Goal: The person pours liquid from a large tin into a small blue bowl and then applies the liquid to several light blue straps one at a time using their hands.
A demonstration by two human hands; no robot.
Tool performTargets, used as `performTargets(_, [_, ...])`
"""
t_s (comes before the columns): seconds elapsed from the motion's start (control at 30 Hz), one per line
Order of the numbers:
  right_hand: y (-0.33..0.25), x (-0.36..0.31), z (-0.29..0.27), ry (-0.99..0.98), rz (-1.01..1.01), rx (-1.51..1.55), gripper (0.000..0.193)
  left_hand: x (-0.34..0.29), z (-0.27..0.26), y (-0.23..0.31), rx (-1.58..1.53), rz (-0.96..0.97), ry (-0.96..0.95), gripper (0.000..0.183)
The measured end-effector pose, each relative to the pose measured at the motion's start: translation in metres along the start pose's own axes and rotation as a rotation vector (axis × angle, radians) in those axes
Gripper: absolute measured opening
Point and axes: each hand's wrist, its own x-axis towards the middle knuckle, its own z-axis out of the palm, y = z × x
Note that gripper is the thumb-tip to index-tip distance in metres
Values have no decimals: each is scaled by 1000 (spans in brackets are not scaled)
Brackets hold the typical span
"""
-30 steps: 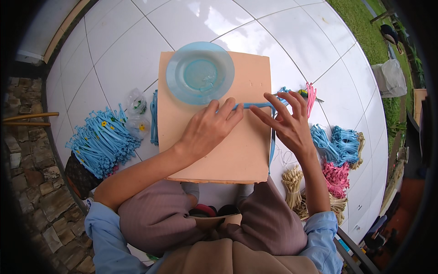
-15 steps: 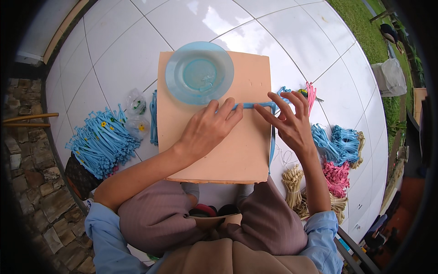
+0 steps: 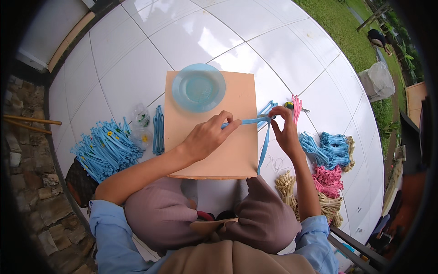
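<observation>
A flat blue strip (image 3: 248,121) stretches between my two hands above the right part of a tan board (image 3: 214,160). My left hand (image 3: 207,137) pinches its left end between thumb and fingers. At the strip's bend, my right hand (image 3: 287,134) has thumb and forefinger closed on it, just beyond the board's right edge. From that pinch, the rest of the strip hangs down beside the board. A clear blue plate (image 3: 218,86) with a little liquid-like shine in it rests on the board's far left.
Left of the board lie a heap of blue strips (image 3: 107,148) with small flowers and clear plastic bags (image 3: 142,137). At the right are blue bundles (image 3: 334,148), pink bundles (image 3: 328,180) and beige bundles (image 3: 286,185). Pink strips (image 3: 297,107) lie near the board's far right corner.
My right hand has gone from spread fingers to a pinch on the strip's bend. The strip is now lifted off the board and drawn out past its right edge.
</observation>
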Motion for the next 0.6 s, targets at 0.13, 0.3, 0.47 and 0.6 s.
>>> performTargets(0.13, [-56, -13, -46, 34, -170, -161, 45, 6, -43, 21, -398, -14, 88, 24])
performTargets(0.3, [-151, -8, -87, 98, -266, -220, 44, -4, -110, 42, -671, -54, 137, 18])
performTargets(0.47, [-184, -4, -87, -341, -102, -407, 32, -26, -98, 31, -712, -77, -71, 13])
performTargets(0.6, [-160, -25, -63, -410, -56, -247, 28, -46, -79, 25, -559, 49, -140, 14])
